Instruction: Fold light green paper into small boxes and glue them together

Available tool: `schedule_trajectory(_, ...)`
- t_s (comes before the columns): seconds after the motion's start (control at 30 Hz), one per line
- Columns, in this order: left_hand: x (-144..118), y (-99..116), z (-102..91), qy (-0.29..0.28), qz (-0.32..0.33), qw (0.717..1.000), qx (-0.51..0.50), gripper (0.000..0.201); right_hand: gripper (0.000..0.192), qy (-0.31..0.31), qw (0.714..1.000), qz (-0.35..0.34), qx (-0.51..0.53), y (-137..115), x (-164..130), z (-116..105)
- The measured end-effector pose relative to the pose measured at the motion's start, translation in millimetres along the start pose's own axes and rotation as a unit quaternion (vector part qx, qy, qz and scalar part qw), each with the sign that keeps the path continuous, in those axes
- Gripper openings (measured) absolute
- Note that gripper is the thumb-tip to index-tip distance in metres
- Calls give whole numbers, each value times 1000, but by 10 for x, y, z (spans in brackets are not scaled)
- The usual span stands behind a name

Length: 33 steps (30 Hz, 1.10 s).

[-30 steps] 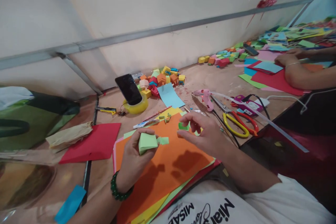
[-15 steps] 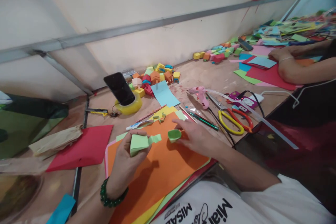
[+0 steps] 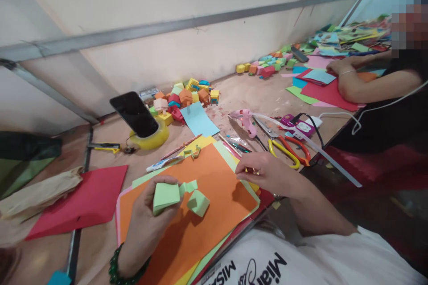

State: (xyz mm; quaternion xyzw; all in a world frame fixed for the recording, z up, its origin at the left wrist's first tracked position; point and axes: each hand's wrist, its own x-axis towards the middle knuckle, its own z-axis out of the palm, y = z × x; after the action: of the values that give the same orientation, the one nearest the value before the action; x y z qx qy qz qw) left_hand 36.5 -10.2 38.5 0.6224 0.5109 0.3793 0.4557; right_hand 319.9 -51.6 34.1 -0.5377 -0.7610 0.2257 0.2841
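My left hand [image 3: 152,213] is closed around a pale green folded paper box [image 3: 166,197], whose flat face is turned up. A short creased green paper strip [image 3: 189,186] sticks out on its right side. Close by, a smaller green paper box [image 3: 199,203] rests tilted on the orange paper sheet [image 3: 214,173]. Over the right edge of the sheets hovers my right hand [image 3: 267,173], its fingers curled in toward the thumb. Whether anything is between those fingertips I cannot make out. Small bent yellow-green paper pieces [image 3: 193,152] lie at the sheet's far end.
Behind the sheets stand a phone [image 3: 135,113] on a yellow tape roll [image 3: 150,138] and a pile of small paper boxes [image 3: 185,97]. A pink glue gun [image 3: 245,121] and scissors [image 3: 287,147] lie to the right. Another person's arm [image 3: 354,75] rests farther right.
My right hand has let go of the smaller green box and moved right. That box now lies on the orange sheet near my left hand, which still holds its box. The view has shifted right.
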Motion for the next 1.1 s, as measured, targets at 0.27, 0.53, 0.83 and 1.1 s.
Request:
schedule_trajectory(0.27,44,40,-72,61,-1,994,-92,27,24,-30,997,-72,-2,-398,122,240)
schedule_trajectory(0.53,11,132,-105,97,-37,990,-99,34,12,-143,980,-115,-73,-536,270,545)
schedule_trajectory(0.83,59,183,-74,150,-65,980,-117,42,16,-98,972,-185,-102,-486,156,713)
schedule_trajectory(1.1,45,174,-79,152,-67,976,-140,41,17,-183,963,-178,-82,-422,63,434)
